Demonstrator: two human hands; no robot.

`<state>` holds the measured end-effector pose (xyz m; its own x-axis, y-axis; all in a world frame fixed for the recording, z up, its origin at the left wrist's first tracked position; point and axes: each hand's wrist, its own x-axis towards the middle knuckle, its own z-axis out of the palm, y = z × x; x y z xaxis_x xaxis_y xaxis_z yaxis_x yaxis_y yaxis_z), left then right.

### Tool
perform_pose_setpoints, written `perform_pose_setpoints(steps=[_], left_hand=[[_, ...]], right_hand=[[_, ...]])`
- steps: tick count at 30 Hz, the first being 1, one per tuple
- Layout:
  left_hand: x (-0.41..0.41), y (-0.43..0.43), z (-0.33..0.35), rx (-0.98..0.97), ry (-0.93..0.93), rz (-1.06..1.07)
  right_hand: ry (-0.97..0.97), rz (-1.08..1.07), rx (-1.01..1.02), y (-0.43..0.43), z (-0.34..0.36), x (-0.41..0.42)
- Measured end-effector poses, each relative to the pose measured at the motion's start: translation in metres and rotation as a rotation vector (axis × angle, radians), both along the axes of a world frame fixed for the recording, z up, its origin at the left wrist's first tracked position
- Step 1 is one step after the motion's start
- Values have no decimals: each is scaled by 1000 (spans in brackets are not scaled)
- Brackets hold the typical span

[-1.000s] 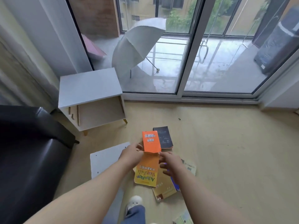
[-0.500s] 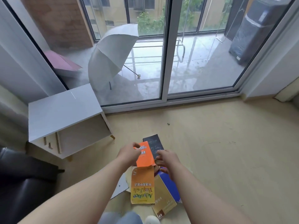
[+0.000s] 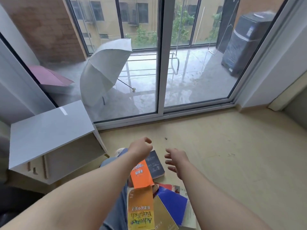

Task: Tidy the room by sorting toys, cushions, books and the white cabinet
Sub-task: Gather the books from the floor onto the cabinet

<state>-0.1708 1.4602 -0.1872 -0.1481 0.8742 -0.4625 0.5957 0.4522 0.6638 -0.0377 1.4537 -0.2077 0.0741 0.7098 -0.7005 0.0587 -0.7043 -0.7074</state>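
Several books lie in a loose pile on the floor below my arms: an orange book, a dark book, a yellow English book, a blue book and a gold book. My left hand hovers above the orange and dark books with loosely curled fingers, holding nothing. My right hand hangs to the right of the dark book, fingers relaxed and spread, holding nothing. The white cabinet stands tilted at the left, its open side facing me.
A sliding glass door runs across the back, with a white umbrella and a pink umbrella on the balcony outside. A black sofa edge sits at lower left. My knee in jeans is under my left arm.
My left hand let go of the orange book, which now lies on the pile. Both hands rose away from the books, and the view tilted up toward the door.
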Motion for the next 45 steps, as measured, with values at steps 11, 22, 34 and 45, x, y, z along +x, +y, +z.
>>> perform_pose_setpoints(steps=[11, 22, 34, 45], left_hand=[[-14, 117, -36, 28, 55, -220], [-88, 218, -139, -199, 80, -499], [-54, 198, -322, -202, 29, -651], [-48, 175, -430, -119, -81, -630]], right_hand=[[60, -265, -10, 83, -54, -37], [99, -617, -211, 141, -135, -125], [2, -678, -182, 107, -313, -92], [-19, -761, -42, 76, -420, -98]])
